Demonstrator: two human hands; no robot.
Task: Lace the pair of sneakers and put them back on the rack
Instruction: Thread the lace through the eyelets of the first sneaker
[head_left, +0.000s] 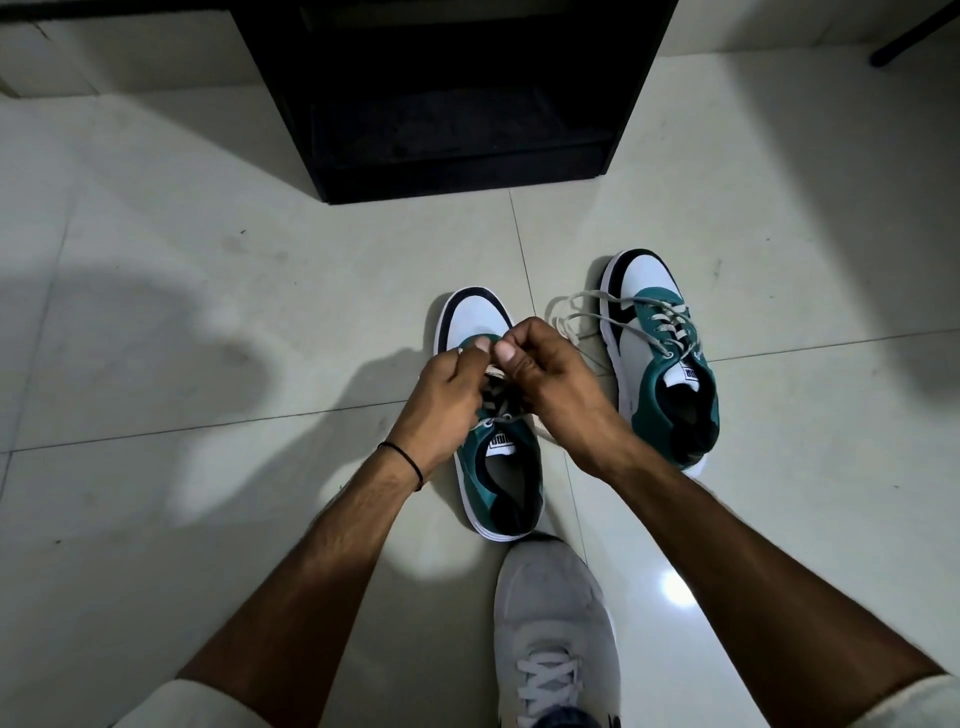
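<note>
Two green, white and black sneakers stand on the tiled floor. The left sneaker (498, 467) is in the middle, toe pointing away. Over its lacing area, my left hand (447, 405) and my right hand (550, 384) both pinch its grey-white lace (496, 370), thumbs nearly touching. The hands hide most of the eyelets. The right sneaker (660, 353) stands apart to the right, laced, with its loose lace ends (569, 312) trailing left on the floor.
A black shoe rack (457, 98) stands on the floor straight ahead, its lower shelf dark. A foot in a grey sneaker (553, 623) is planted just behind the left sneaker. A dark leg of some furniture (914, 36) shows top right.
</note>
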